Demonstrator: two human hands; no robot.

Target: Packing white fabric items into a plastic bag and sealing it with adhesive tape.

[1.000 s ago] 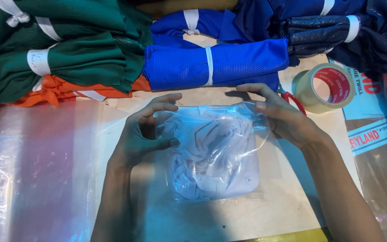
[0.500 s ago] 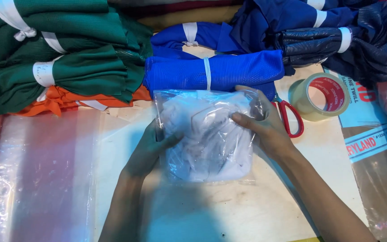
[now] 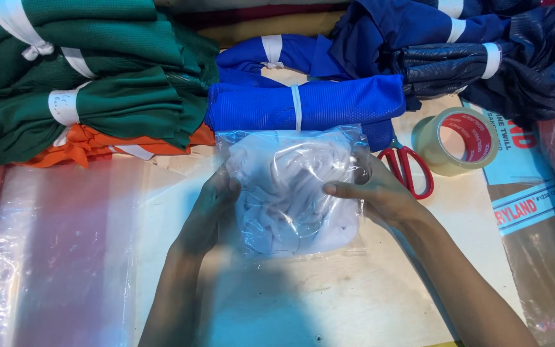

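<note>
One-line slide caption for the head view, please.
Left hand and right hand press a clear plastic bag of white fabric on the pale table, near red-handled scissors.

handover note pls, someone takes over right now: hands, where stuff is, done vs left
Left hand: gripping the left edge of the clear bag.
Right hand: on the bag's right side, fingers pressed across its front.
White garment: inside the bag, bunched. Bag lies on the table below the blue bundle.
Scissors and tape roll: right of the bag, untouched.
Done: garment bagged.
Left: probably flattening and sealing; bag mouth not clear.
</note>
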